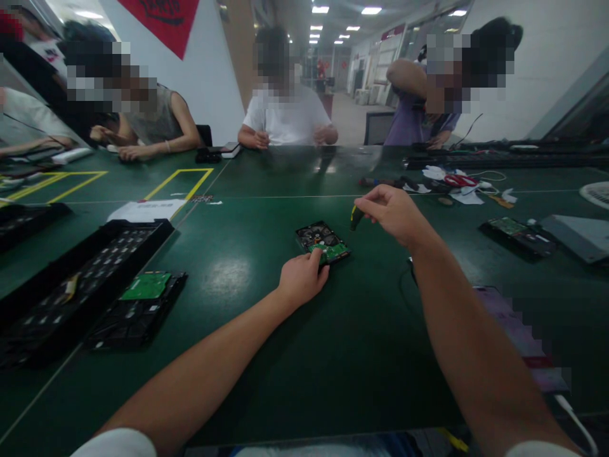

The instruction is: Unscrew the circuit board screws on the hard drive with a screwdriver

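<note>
A hard drive (321, 242) lies circuit-board side up in the middle of the green table (266, 317). My left hand (303, 277) rests at its near edge, fingers curled and pinching the green board. My right hand (392, 212) hovers just right of the drive, closed round a screwdriver (355, 217) with a black and yellow handle, tip pointing down.
Black trays (71, 285) and another drive with a green board (145, 287) sit at the left. More drives (516, 233), a grey box (578, 235) and scraps (457, 184) lie at the right. Three other people sit across the table.
</note>
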Motion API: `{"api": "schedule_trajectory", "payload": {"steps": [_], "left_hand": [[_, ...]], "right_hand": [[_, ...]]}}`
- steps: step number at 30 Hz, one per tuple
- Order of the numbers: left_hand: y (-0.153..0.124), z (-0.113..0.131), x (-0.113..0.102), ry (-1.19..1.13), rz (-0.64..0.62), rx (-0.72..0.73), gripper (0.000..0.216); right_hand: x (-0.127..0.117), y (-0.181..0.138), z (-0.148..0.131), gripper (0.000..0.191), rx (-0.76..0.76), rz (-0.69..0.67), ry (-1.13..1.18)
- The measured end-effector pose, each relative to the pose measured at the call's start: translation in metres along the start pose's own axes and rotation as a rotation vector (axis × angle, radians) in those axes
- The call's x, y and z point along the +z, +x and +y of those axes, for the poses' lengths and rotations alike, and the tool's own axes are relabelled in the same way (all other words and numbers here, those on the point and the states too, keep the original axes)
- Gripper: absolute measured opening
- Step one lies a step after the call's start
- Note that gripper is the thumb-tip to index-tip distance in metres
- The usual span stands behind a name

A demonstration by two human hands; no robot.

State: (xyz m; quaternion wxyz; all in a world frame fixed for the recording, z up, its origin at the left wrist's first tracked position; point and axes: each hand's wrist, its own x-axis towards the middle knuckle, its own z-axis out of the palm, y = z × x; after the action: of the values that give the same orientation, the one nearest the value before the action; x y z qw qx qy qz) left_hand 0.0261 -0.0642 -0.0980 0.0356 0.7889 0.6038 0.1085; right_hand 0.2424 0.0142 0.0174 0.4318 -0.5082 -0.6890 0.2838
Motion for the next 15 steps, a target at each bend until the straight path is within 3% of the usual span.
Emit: {"api": "schedule_trajectory", "payload": {"steps": [5,9,15], "left_hand": [[-0.0002,0.0010,-0.0009,-0.002,-0.001,-0.002,0.042],[-0.0007,0.0008,-0.0013,0.005,-0.001,-0.005,0.041],[-0.0007,0.0003,-0.0009,0.003,0.010,0.001,0.042]], "right_hand": [[0.0050,0.0024,0.0049,0.015,-0.040,0.043,0.003],[0.0046,0.0023,0.0065,0.016,-0.123,-0.021,0.051],[0.0059,-0.0004,0.0021,0.023,-0.072,-0.081,0.101]]}}
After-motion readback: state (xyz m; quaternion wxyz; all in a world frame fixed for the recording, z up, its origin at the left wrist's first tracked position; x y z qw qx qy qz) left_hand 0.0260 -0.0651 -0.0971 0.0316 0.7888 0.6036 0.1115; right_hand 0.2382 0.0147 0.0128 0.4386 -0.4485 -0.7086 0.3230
